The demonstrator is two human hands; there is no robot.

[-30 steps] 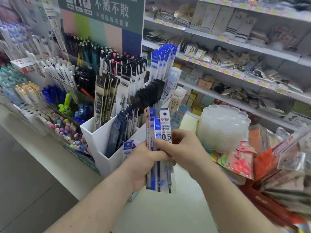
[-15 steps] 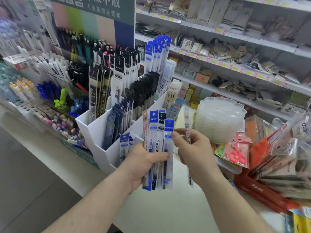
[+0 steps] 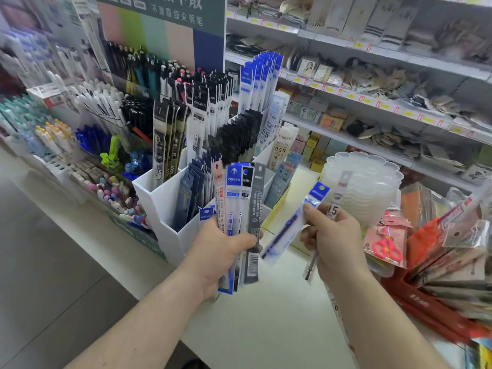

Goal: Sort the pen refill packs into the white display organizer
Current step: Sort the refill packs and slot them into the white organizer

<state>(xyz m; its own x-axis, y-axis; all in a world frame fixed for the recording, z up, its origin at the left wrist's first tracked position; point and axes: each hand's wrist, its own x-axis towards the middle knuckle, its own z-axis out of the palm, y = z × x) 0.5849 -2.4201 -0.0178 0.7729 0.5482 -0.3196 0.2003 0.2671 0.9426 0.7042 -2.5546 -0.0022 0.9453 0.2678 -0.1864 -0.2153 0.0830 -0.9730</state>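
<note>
- Pen refill packs (image 3: 241, 222): fanned upright in the left hand (image 3: 221, 251) at lower centre of the frame, thumb clamped across their fronts, probably so each header stays readable for sorting.
- Counted in that fan: 4 headers plainly visible — 1 pink, 1 blue, 1 black, 1 grey; possibly more hidden behind.
- Held in the right hand (image 3: 336, 243), just right of centre: 2 packs, a blue-headed pack (image 3: 295, 222) pinched under the thumb and tilted toward the fan, and a clear pack (image 3: 336, 201) marked with a 5 tucked behind the fingers; apparently pulled apart from the bundle as the next ones to place.
- White display organizer (image 3: 165, 203) standing on the bench (image 3: 266, 328) at centre frame, just behind the left hand, stepped upward toward the back so rear rows show over front rows.
- Compartments already stocked upright by kind: dark blue packs (image 3: 190, 193) in front, 3 or so black-and-gold packs (image 3: 167, 139) at the left, tall blue-topped packs (image 3: 258, 78) at the rear; exact totals too crowded to count.
- Stack of clear trays (image 3: 370, 182) right of the organizer, 1 stack, count of trays unreadable.
- 1 pink pair of scissors (image 3: 387, 247) in packaging at right.
</note>
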